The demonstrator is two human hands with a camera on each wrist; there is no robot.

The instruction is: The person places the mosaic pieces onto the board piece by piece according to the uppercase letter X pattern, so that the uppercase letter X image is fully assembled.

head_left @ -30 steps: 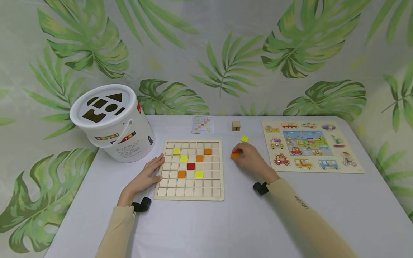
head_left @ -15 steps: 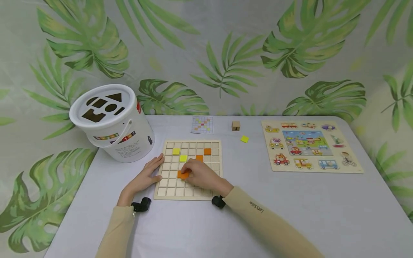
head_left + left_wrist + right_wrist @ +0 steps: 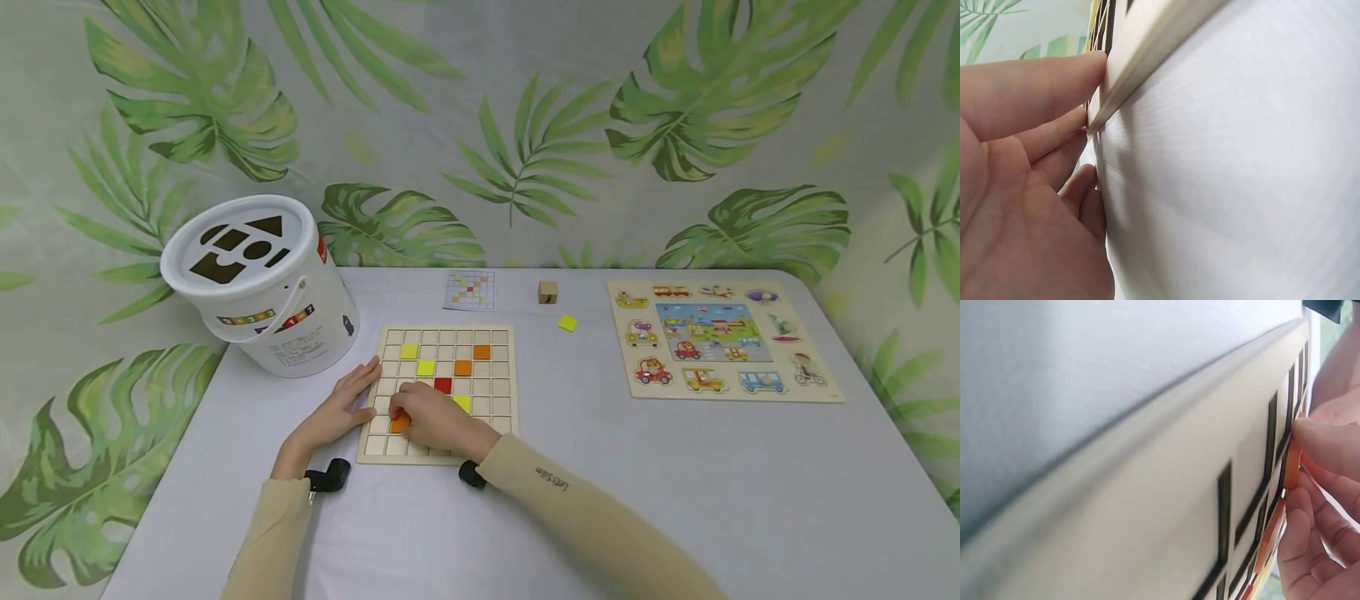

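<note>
A wooden grid board (image 3: pixel 442 459) lies flat in the head view, with yellow tiles, orange tiles and one red tile (image 3: pixel 443 386) in its cells. My right hand (image 3: pixel 437 419) is over the board's lower left part. Its thumb and fingers pinch an orange tile (image 3: pixel 1292 464), low against the grid in the right wrist view. Along the board's left edge rests my left hand (image 3: pixel 336 414), fingers extended and thumb apart. In the left wrist view, its fingertips touch the side of the board. Part of the grid is hidden under my right hand.
A loose yellow tile (image 3: pixel 567 322) lies right of the board, near a small wooden cube (image 3: pixel 547 292). Behind the board is a printed pattern card (image 3: pixel 469 289). A white bucket (image 3: pixel 315 346) with a shape-sorter lid stands at left, a vehicle puzzle board (image 3: pixel 720 390) at right.
My right hand took the orange tile from the table right of the board and carried it left over the grid to the lower left cells. My left hand stayed put.
</note>
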